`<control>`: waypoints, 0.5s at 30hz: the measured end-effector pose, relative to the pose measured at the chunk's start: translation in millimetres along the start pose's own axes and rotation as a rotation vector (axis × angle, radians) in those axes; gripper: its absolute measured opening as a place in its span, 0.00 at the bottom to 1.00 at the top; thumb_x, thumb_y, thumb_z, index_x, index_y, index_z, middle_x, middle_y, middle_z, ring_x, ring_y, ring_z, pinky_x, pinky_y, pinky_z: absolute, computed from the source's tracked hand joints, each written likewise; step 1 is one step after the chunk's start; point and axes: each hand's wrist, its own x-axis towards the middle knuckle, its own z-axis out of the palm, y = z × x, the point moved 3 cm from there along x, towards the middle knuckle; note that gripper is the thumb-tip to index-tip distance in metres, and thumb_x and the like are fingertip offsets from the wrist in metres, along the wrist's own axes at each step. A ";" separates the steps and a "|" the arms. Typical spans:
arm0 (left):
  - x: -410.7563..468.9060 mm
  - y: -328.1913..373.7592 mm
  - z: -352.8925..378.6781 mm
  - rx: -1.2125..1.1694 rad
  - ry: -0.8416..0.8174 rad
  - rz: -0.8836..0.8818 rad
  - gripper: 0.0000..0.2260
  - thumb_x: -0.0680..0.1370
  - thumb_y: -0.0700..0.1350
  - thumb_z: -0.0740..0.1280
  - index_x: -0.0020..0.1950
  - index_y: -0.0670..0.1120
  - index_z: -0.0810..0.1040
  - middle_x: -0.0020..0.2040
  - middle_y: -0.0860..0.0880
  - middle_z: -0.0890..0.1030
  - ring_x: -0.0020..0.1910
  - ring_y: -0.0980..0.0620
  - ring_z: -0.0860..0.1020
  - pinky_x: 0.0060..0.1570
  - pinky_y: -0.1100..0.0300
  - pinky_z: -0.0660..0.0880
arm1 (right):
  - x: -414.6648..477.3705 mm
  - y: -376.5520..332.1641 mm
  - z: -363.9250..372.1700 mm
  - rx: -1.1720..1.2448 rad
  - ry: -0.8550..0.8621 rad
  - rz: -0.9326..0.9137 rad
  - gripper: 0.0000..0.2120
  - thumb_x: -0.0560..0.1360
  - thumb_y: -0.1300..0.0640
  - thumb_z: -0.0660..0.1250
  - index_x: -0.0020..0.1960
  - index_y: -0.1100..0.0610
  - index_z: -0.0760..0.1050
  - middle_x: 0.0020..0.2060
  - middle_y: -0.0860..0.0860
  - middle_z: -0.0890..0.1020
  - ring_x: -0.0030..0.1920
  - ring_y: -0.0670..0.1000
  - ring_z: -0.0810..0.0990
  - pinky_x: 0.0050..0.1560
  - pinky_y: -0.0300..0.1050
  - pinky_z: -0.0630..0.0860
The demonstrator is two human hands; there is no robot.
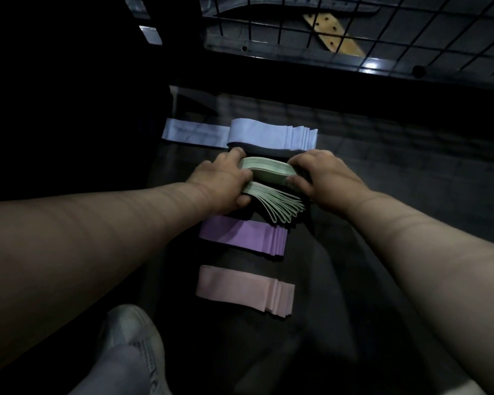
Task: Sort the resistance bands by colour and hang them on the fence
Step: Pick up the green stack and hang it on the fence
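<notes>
A thick stack of green resistance bands [268, 173] sits at the middle of the dark floor, folded over with its looped ends fanned out below. My left hand [223, 181] grips the stack's left end. My right hand [322, 175] grips its right end. Beyond them lies a stack of pale blue bands [271, 134], with one loose blue band [194, 132] to its left. Nearer to me lie a purple stack [243, 236] and a pink stack [244, 290]. The black wire fence [382, 27] stands at the top right.
A yellow perforated strip [331, 35] and grey panels lie behind the fence. My white shoe [131, 349] is at the bottom left. A dark floor mat [382, 195] stretches right of the stacks. The left side is in deep shadow.
</notes>
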 end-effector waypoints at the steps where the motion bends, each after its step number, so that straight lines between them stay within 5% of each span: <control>1: 0.9 -0.1 0.3 0.009 0.003 -0.005 0.17 0.74 0.57 0.67 0.60 0.51 0.77 0.72 0.46 0.61 0.66 0.44 0.68 0.55 0.49 0.72 | -1.3 0.6 1.7 0.005 0.002 0.005 0.19 0.78 0.46 0.65 0.67 0.52 0.73 0.62 0.51 0.77 0.64 0.57 0.72 0.65 0.51 0.69; 7: 8.5 6.9 2.5 0.053 0.043 -0.020 0.21 0.74 0.61 0.64 0.59 0.49 0.77 0.68 0.46 0.64 0.65 0.44 0.69 0.54 0.47 0.72 | -8.2 7.7 2.2 0.222 -0.020 0.069 0.19 0.77 0.50 0.66 0.66 0.42 0.66 0.59 0.52 0.77 0.59 0.55 0.76 0.62 0.53 0.74; 12: 11.3 5.7 6.0 0.182 0.062 0.062 0.24 0.72 0.62 0.64 0.64 0.51 0.74 0.77 0.42 0.54 0.76 0.41 0.54 0.67 0.43 0.63 | -17.7 6.4 0.6 0.190 0.011 0.006 0.16 0.76 0.58 0.63 0.62 0.46 0.68 0.58 0.51 0.76 0.58 0.56 0.75 0.61 0.52 0.72; 15: 8.5 8.1 8.6 0.212 0.099 0.125 0.23 0.72 0.63 0.64 0.63 0.53 0.75 0.75 0.43 0.56 0.72 0.42 0.58 0.63 0.45 0.66 | -23.6 6.1 5.8 0.094 -0.005 -0.065 0.13 0.76 0.61 0.62 0.59 0.49 0.72 0.64 0.51 0.74 0.61 0.57 0.74 0.62 0.54 0.72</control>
